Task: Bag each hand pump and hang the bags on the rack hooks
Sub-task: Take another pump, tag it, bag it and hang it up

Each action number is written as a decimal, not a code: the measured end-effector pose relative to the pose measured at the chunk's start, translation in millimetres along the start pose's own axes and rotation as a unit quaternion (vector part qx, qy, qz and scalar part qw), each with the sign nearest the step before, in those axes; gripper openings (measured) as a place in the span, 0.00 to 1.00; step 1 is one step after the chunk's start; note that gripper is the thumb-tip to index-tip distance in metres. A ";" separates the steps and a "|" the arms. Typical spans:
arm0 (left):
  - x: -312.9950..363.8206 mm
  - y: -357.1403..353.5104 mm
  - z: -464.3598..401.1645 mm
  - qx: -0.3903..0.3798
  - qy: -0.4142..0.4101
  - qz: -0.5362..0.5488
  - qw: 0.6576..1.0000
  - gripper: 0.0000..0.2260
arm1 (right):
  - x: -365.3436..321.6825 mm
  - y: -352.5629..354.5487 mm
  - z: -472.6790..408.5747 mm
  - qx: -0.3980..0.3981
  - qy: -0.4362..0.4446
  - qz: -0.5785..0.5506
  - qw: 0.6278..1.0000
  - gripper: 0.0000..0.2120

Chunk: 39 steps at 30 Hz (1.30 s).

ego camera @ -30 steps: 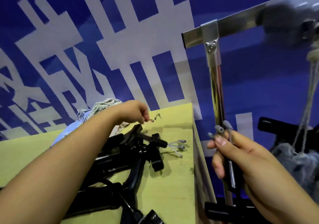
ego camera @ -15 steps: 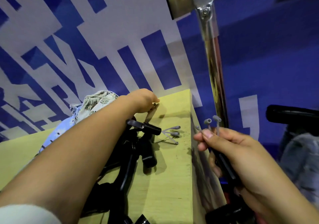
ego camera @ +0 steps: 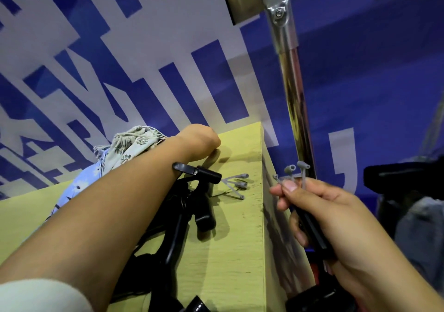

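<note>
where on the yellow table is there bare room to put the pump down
Bare top lies between the black pumps and the table right edge, nearer the camera than the grey nozzles. Crowded: pump pile under the left hand and forearm, cloth bags behind.

Black hand pumps (ego camera: 182, 215) lie heaped beside printed cloth bags (ego camera: 125, 148) on the tabletop.

Left hand (ego camera: 201, 141) seemingly curled, extended

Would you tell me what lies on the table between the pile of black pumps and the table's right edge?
Head view: a loose set of grey nozzle adapters.
</note>
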<state>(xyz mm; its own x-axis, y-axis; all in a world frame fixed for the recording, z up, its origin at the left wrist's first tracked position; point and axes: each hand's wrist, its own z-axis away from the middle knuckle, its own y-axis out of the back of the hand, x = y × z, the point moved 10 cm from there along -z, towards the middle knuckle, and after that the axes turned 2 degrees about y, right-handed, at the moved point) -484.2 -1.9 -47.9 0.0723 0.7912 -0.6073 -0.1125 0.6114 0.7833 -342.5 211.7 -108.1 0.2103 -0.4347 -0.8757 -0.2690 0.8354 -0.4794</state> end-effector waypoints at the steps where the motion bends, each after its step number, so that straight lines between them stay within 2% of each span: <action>1: 1.5 1.4 1.3 0.007 -0.009 -0.009 1.000 0.09 | 0.1 1.5 1.1 0.003 -0.001 0.004 1.000 0.11; 4: 6.9 8.0 5.5 0.049 -0.043 -0.042 0.997 0.07 | 0.4 4.8 3.5 0.011 -0.003 0.012 1.000 0.12; 6: 0.1 20.0 12.8 0.085 -0.030 -0.013 0.996 0.06 | -2.6 6.1 6.4 0.015 0.007 0.006 1.000 0.10; 8: -21.8 41.6 25.7 0.144 0.029 0.079 0.986 0.03 | -5.9 7.8 11.3 0.019 0.014 0.011 1.000 0.10; 10: -52.1 60.4 47.0 0.200 0.110 0.185 0.956 0.03 | -9.5 9.1 18.4 0.024 0.019 0.020 0.999 0.10; 13: -83.1 79.6 93.9 0.268 0.204 0.321 0.885 0.08 | -19.4 4.4 36.4 0.025 0.028 0.020 0.999 0.11; 16: -83.9 97.6 151.2 0.319 0.201 0.463 0.802 0.10 | -34.0 -5.3 62.7 0.018 0.050 0.013 0.998 0.07; 19: -49.4 118.0 218.6 0.329 0.141 0.627 0.692 0.05 | -53.1 -12.7 92.4 0.014 0.083 0.012 0.996 0.06; 22: 12.7 134.5 292.4 0.286 0.048 0.771 0.567 0.05 | -75.0 -20.2 131.2 0.012 0.113 -0.003 0.993 0.06; 25: 70.8 150.8 348.5 0.264 -0.062 0.834 0.481 0.04 | -88.8 -28.7 165.1 0.000 0.137 -0.042 0.990 0.07; 27: 102.0 153.0 371.8 0.266 -0.098 0.859 0.427 0.08 | -92.7 -35.2 186.1 -0.015 0.151 -0.036 0.988 0.07; 30: 139.2 154.8 398.6 0.301 -0.129 0.869 0.370 0.04 | -96.5 -37.3 217.4 -0.019 0.167 -0.017 0.986 0.08; 33: 153.4 149.8 417.5 0.345 -0.114 0.875 0.321 0.09 | -104.4 -32.6 242.6 -0.010 0.181 -0.016 0.983 0.08; 34: 154.7 148.9 421.9 0.358 -0.109 0.873 0.312 0.09 | -107.1 -31.2 248.8 -0.010 0.185 -0.015 0.983 0.07; 39: 155.4 156.5 439.6 0.399 -0.103 0.855 0.315 0.08 | -124.4 -28.8 278.0 -0.011 0.221 0.001 0.975 0.06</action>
<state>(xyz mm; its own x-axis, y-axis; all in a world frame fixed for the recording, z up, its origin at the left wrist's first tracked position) -55.0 221.8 38.9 0.6542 -0.0957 0.7502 0.1165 -0.9674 -0.2250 -99.6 335.2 31.0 -0.2138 -0.5405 -0.8137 -0.2906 0.8305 -0.4752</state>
